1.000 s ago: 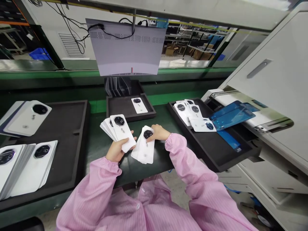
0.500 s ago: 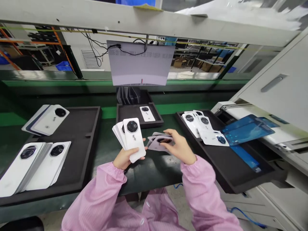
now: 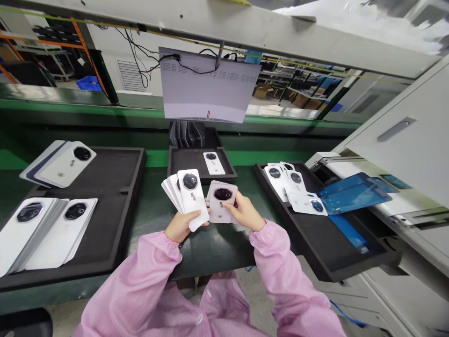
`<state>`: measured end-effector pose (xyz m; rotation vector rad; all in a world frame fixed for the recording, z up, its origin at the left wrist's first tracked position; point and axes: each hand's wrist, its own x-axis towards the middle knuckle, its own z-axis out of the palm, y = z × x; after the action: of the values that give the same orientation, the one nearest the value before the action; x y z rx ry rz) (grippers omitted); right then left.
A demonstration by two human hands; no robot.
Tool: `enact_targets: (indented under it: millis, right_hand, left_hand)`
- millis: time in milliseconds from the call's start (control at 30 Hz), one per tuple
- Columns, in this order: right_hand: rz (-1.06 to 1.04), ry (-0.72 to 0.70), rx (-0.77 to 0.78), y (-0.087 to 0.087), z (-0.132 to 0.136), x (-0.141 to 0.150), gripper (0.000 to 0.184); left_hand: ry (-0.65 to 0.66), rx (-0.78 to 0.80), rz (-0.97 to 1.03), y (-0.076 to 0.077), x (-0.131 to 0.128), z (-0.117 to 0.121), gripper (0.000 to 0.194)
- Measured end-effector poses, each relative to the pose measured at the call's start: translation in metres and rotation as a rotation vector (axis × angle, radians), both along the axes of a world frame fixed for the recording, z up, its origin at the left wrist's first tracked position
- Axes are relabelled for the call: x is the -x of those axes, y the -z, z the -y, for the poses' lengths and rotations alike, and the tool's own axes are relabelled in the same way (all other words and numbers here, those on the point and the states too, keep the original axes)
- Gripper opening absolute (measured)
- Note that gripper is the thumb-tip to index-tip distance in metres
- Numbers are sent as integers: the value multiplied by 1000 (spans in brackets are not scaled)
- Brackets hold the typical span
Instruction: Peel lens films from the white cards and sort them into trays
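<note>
Fanned out in my left hand [image 3: 179, 226] is a stack of white phone back panels [image 3: 193, 198], each with a dark camera disc and black lettering where visible. My right hand [image 3: 247, 211] grips a few greyish-pink phone back panels [image 3: 222, 213] by their right side, thumb on the front face. This second bunch faces me upright, right beside the white stack; its left edge is close to my left fingers, and I cannot tell whether they touch. Both hands are above the dark green bench [image 3: 210, 255].
A black tray [image 3: 121, 187] at left holds stacks of white panels [image 3: 45, 234]. Another black tray [image 3: 229, 168] with one white panel [image 3: 213, 164] stands under the monitor [image 3: 208, 89]. The right tray [image 3: 326, 241] carries white panels [image 3: 295, 187] and blue film sheets [image 3: 354, 192].
My right hand has turned the greyish-pink panels from lying nearly flat to upright and drawn them left, against the white stack. The whole view has shifted slightly.
</note>
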<state>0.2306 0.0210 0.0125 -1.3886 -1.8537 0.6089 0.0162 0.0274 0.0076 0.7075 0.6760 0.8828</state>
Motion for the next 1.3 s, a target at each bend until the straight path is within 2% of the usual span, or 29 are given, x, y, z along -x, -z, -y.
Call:
enact_targets:
  millis: [100,200,400,533,700,800,933,1000,1100,1200,1300]
  right_hand:
    - [46,-70,14,-4,-3,-4,32]
    - [113,-97,-11,-14,5,-9,30]
    - [468,-191,9,-35,21,-2,23]
    - [677,-257,67,-31,14,8,16]
    - [733,-262,119,-16,1,11,13]
    - [772,-260,146,-13,-4,6,16]
    - [809,-236,175,-17,-3,2,12]
    - [806,-232,182,-18,0,6,9]
    - [774,-242,181,-15,5,18,13]
    - [719,-275,196,-9,10,31,18]
    - [644,-297,233,-9,10,34,11]
  left_hand:
    - [-16,0,6,-1,1,-1,55]
    - [-27,16,12,-4,5,-3,56]
    - [-109,49,10,-3,11,-8,48]
    - [-144,76,-7,1,9,-9,42]
    - [-198,100,-39,3,9,-11,36]
    - [-292,95,-73,2,19,-18,36]
    - [-532,10,-90,-2,32,-27,43]
    - [-601,-43,-71,-4,31,-26,45]
    - [-560,-82,-30,-2,18,-19,43]
    - [-478,-67,-10,7,0,-12,40]
    - [-428,-48,-7,16,-11,-12,37]
